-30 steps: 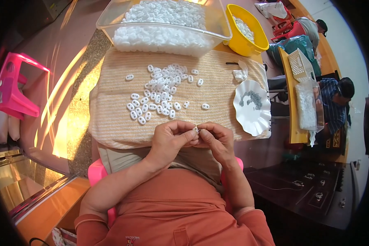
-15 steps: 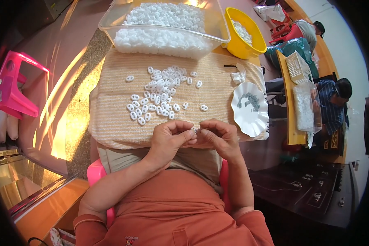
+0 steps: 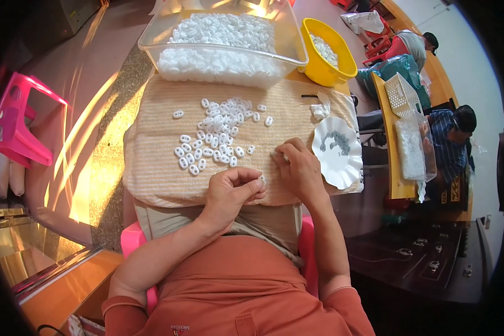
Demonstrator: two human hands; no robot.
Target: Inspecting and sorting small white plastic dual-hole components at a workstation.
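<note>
My left hand (image 3: 233, 188) is closed in a pinch in front of my lap, with a small white plastic piece (image 3: 262, 178) mostly hidden between thumb and forefinger. To its right, my right hand (image 3: 301, 169) reaches onto the towel, fingertips drawn together around a white two-hole plastic piece (image 3: 275, 153), of which only a pale edge shows. Just left of those fingers lies one loose oval piece (image 3: 251, 149). Farther left spreads a heap of white two-hole oval pieces (image 3: 224, 120). Beside my right hand sits a white wavy-edged dish (image 3: 338, 171) holding small grey bits (image 3: 338, 141).
A clear plastic bin (image 3: 224, 51) full of white pieces stands at the far edge of the striped towel (image 3: 157, 173). Next to it is a yellow basin (image 3: 341, 61). A pink stool (image 3: 25, 131) is at left. Two people work at right, one in a striped shirt (image 3: 449, 140).
My right hand has left my left hand and moved forward onto the towel, covering where a loose white piece lay. My left hand stays nearly in place.
</note>
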